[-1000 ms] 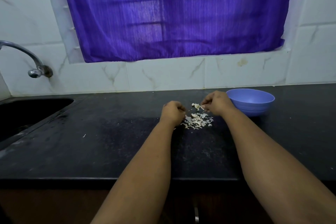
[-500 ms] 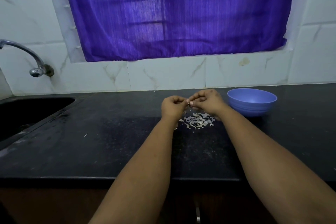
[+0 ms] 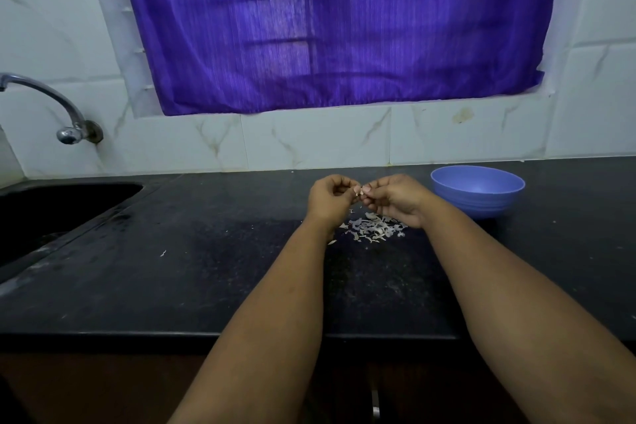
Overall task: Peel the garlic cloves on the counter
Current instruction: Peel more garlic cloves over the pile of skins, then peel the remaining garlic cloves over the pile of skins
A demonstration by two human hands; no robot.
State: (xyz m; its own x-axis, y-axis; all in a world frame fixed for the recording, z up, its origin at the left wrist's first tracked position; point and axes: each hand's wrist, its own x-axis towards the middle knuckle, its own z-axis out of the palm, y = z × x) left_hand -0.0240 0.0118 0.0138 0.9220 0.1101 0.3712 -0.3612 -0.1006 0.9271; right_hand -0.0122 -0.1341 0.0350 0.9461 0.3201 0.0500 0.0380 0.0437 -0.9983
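Note:
A small pale garlic clove [image 3: 360,190] is pinched between the fingertips of my left hand [image 3: 328,198] and my right hand [image 3: 395,198], held just above the black counter [image 3: 206,268]. Both hands have curled fingers meeting at the clove. Under them lies a heap of white garlic skins [image 3: 373,229]. Most of the clove is hidden by my fingers.
A blue plastic bowl [image 3: 477,190] stands right of my right hand; its inside is not visible. A dark sink [image 3: 51,210] with a metal tap [image 3: 44,103] is at the left. A tiled wall and purple curtain [image 3: 327,27] lie behind the counter.
My right hand lifted from the skin pile and came left to meet my left hand; both rose slightly and now pinch the clove together.

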